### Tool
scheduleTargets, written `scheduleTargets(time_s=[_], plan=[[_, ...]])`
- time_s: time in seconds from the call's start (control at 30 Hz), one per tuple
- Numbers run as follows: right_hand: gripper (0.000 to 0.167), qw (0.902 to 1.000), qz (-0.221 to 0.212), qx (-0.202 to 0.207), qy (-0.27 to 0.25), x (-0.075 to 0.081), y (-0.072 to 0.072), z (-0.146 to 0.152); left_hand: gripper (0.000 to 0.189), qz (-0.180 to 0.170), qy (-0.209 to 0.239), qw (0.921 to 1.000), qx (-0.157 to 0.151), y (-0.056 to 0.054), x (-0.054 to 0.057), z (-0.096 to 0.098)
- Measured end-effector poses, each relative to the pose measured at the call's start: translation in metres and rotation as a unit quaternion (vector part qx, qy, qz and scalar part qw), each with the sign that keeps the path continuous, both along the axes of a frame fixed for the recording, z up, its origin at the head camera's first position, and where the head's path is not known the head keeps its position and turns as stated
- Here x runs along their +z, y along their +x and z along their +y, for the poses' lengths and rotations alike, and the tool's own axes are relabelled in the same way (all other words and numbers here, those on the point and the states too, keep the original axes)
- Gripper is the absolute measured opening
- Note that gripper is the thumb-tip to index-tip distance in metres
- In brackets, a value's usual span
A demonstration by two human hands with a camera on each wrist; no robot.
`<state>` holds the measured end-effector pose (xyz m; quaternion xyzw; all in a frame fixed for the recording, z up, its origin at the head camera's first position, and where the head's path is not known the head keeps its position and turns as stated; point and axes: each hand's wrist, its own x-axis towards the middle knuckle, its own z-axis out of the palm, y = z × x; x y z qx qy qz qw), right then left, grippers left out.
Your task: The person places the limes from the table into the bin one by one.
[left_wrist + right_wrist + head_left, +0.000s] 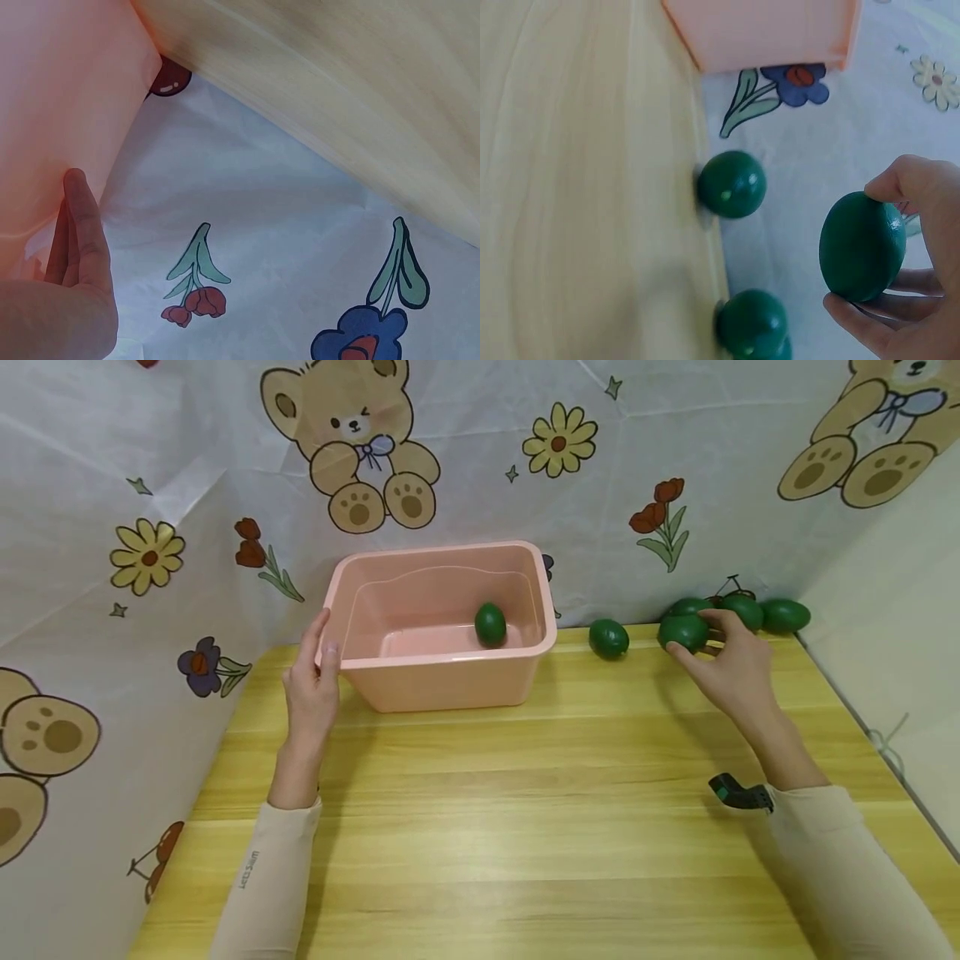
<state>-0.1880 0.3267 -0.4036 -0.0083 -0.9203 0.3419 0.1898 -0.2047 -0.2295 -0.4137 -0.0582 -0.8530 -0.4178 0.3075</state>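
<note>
My left hand (311, 693) is at the left end of a pink plastic tub (442, 681), its straight fingers (88, 232) against the outer wall. A glossy green egg-shaped fruit (491, 625) lies inside the tub, towards its right end. Over to the right, my right hand (731, 668) holds a similar green fruit (862, 246) between thumb and fingers, raised above the table in the right wrist view. Another green fruit (609, 638) rests on the table between tub and hand. Behind the right hand several more sit in a row, the rightmost fruit (785, 616) fully visible.
The wood-grain table (525, 827) meets a white cloth backdrop (480, 485) printed with bears and flowers along its back and left edges. A plain pale wall (900, 610) borders the right side. A small black device (738, 793) is strapped at the right wrist.
</note>
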Motion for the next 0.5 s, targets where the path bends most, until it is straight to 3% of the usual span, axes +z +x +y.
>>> scheduleTargets(time_s=[0.3, 0.5], plan=[[0.065, 0.9996, 0.026, 0.013, -0.005, 0.024, -0.003, -0.034, 0.048, 0.004, 0.001, 1.0, 0.002, -0.001, 0.001, -0.001], [0.066, 0.9985, 0.027, 0.032, -0.036, 0.037, -0.007, -0.063, 0.048, 0.005, -0.001, 1.0, 0.002, -0.001, 0.0, -0.001]])
